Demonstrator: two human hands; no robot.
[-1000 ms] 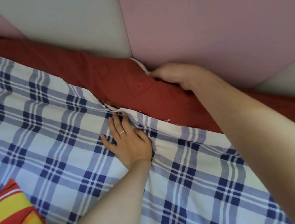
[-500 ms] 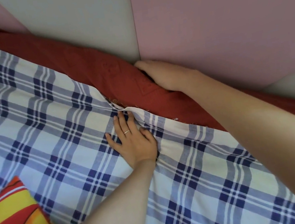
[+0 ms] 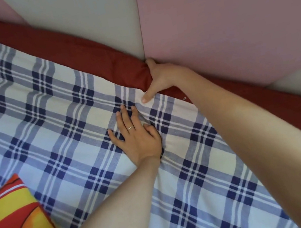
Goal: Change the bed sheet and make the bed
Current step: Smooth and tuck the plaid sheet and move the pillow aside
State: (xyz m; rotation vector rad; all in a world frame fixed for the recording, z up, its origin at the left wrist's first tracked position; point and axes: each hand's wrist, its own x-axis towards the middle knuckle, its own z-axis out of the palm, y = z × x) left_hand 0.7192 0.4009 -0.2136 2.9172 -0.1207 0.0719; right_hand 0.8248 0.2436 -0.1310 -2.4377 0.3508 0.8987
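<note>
At the lower left corner lies a red and yellow pillow (image 3: 12, 220) on top of the checked sheet (image 3: 51, 127), which is blue and white and spreads across most of the bed. Along its far side runs a red mattress edge (image 3: 79, 52), pressed against a grey panel (image 3: 83, 17) and, further right, a pink panel (image 3: 228, 16). Near the middle, the left hand (image 3: 137, 135) lies flat on the sheet, fingers straight and a little spread, gripping nothing; a ring (image 3: 130, 128) shows on one finger. Its fingertips reach almost to the sheet's far border, where the cloth meets the red edge and puckers slightly. Just beyond them, the right hand (image 3: 161, 75) straddles the red mattress edge at the seam between the two panels. Its thumb points down and touches the sheet's border just beside the left fingertips. Its other fingers go behind the red edge, mostly hidden, so whether they are clasping it cannot be told.
</note>
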